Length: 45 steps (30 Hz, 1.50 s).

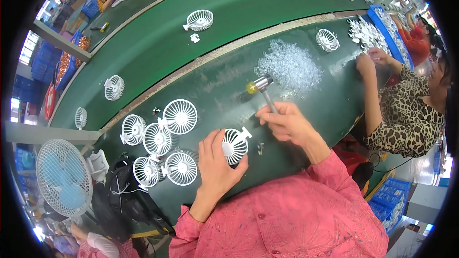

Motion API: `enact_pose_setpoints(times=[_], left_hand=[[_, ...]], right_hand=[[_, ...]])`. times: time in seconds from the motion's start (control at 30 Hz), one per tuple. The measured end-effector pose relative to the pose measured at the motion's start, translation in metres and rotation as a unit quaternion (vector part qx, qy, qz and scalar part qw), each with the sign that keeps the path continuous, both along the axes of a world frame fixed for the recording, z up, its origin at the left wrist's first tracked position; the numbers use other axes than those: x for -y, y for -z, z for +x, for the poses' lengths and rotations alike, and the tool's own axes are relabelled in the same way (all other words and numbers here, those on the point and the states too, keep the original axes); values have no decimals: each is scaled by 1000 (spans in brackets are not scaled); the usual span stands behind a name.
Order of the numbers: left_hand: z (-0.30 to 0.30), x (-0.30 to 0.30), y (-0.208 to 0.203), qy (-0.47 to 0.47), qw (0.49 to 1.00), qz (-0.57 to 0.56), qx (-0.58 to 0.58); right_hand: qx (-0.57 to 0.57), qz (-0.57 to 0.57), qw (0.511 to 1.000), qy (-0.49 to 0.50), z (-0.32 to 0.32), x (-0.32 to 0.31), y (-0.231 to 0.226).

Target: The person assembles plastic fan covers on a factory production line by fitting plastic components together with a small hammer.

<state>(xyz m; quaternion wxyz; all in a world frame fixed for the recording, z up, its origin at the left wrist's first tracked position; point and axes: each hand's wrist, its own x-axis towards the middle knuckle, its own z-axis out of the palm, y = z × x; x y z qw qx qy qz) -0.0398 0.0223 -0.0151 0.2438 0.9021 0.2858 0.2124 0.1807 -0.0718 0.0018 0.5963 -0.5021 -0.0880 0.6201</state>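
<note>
On green bench, L hand (216, 160) grips fan grille (234, 146), R hand (286, 123) w/ hammer (262, 90).

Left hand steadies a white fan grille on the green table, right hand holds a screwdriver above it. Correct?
Not quite. In the head view the right hand holds a small hammer with a yellow-tipped head, not a screwdriver. The rest stands: the left hand steadies the white fan grille on the green table.
</note>
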Motion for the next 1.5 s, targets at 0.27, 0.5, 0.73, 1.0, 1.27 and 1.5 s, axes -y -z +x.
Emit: enact_pose_setpoints(times=[0.27,0.5,0.73,1.0,1.27,1.5], left_hand=[[-8,4,-10,76,988,-63,115],[-11,9,-11,84,984,-87,130],[-14,8,-6,86,984,-72,135],[-18,6,0,76,978,-139,138],[-20,2,-1,36,983,-128,128],[-23,-1,-20,17,996,-76,52]], right_hand=[[-134,18,989,-55,-18,-4,12],[-120,-14,991,-49,-36,-4,5],[-112,-6,993,-37,-43,0,6],[-104,48,993,-20,-49,0,12],[15,1,998,-67,-56,-2,-4],[181,-26,983,32,-74,-6,-5]])
